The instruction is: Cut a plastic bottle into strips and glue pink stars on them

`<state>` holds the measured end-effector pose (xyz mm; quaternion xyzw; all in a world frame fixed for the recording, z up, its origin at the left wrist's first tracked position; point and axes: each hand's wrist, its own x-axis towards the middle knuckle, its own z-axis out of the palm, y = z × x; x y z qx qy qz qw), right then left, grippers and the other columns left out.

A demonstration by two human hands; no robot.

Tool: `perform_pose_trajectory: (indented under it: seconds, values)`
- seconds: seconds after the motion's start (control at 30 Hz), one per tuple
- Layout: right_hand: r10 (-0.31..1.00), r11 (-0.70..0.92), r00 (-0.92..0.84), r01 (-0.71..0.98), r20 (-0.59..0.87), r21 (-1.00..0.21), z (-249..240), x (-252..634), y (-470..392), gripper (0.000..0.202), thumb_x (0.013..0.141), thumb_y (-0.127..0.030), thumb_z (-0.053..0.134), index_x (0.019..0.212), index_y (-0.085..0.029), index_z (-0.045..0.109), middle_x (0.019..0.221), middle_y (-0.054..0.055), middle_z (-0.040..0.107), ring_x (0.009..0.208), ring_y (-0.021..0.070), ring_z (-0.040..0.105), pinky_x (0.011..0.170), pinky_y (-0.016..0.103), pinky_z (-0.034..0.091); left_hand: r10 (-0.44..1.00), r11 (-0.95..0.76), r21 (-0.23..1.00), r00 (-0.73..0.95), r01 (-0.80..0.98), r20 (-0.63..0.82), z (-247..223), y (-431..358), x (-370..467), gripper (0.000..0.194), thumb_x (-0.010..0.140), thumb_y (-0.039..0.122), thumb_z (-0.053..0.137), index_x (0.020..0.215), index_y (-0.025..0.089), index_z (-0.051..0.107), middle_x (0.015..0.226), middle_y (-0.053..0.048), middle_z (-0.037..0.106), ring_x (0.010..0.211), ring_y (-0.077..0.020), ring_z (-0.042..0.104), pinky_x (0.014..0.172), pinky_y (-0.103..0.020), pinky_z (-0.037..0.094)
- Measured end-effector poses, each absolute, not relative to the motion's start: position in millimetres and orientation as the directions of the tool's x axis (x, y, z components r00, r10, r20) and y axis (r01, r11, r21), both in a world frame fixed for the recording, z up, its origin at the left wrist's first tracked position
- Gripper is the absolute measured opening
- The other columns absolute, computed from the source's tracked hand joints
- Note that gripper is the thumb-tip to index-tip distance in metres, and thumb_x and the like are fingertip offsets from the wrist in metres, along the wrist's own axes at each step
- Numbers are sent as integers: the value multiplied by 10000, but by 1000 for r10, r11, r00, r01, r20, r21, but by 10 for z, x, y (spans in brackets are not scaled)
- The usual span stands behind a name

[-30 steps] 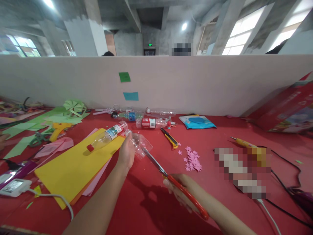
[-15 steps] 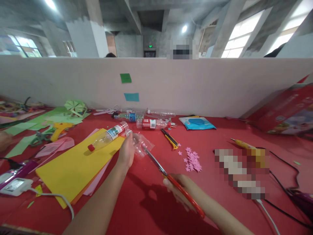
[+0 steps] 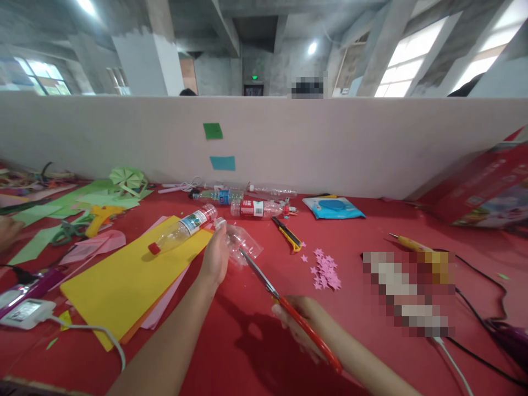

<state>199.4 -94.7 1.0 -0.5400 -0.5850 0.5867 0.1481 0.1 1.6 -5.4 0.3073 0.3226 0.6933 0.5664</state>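
- The left hand [image 3: 215, 253] holds the clear plastic piece [image 3: 246, 242] by its narrow end, the fingers closed around it; the piece sits at the middle of the red tabletop [image 3: 350, 231], just beyond the yellow sheets' right corner.
- The right hand [image 3: 303, 322] has its fingers wrapped about the red handles of the scissors [image 3: 289, 309], whose blades look nearly together and point at the plastic.
- Because the plastic is see-through and glossy, I can't be sure whether the tips bite into it or merely lie against it.
- To cut well here, I'd keep the left fingers up at the narrow end, away from the blade line, and turn the piece to meet the scissors rather than twisting the wrist.
- Short snips taken deep in the blades should suit springy, curved plastic; the tips alone may slip or leave jagged points.
- The piece is thin and flared, its wide edge showing flattish, angular flaps.
- The scissors pair slim grey metal with long, smooth red grips.
- Nearby lie a ribbed clear bottle with a red cap [image 3: 183, 230], flat yellow sheets [image 3: 136, 280] and a heap of small pink stars [image 3: 328, 272].
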Motion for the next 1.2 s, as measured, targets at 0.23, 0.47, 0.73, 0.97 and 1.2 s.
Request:
perform_pose_trajectory:
  seconds: [0.23, 0.47, 0.73, 0.97, 1.2]
  values:
    - [834, -182, -384, 485, -396, -855, 25, 2004, -950, 407, 841, -566, 447, 683, -192, 429, 438, -79, 364, 326, 55, 351, 323, 160, 274, 987, -151, 838, -132, -524, 96, -40, -46, 85, 246, 767, 411, 577, 769, 168, 610, 778, -22, 637, 793, -149, 590, 765, -270, 410]
    - [832, -283, -305, 485, -463, -828, 32, 1976, -971, 354, 843, -474, 487, 648, -197, 385, 421, -93, 327, 316, 36, 304, 309, 141, 229, 988, -144, 835, -121, -532, 94, -65, -16, 71, 254, 772, 420, 576, 784, 169, 613, 801, -29, 633, 840, -158, 582, 768, -266, 410]
    - [839, -221, -366, 448, -403, -866, -20, 2012, -948, 366, 850, -507, 467, 666, -194, 414, 420, -91, 358, 314, 47, 332, 305, 148, 258, 976, -215, 879, -124, -426, 179, -104, -29, 93, 250, 785, 426, 570, 763, 183, 627, 816, -28, 644, 868, -177, 584, 830, -292, 400]
    - [837, -221, -339, 507, -429, -833, 56, 1999, -926, 356, 849, -493, 466, 662, -196, 406, 434, -84, 360, 324, 55, 341, 319, 163, 262, 977, -204, 889, -145, -410, 158, -163, -18, 129, 277, 765, 466, 585, 775, 194, 634, 837, -31, 656, 888, -192, 585, 845, -302, 400]
    - [850, -185, -353, 494, -391, -849, 176, 1981, -926, 391, 807, -524, 531, 641, -189, 418, 438, -88, 333, 363, 55, 328, 366, 178, 246, 982, -171, 882, -151, -439, 116, -170, -23, 124, 262, 753, 447, 605, 785, 190, 641, 861, -40, 659, 927, -193, 585, 881, -306, 397]
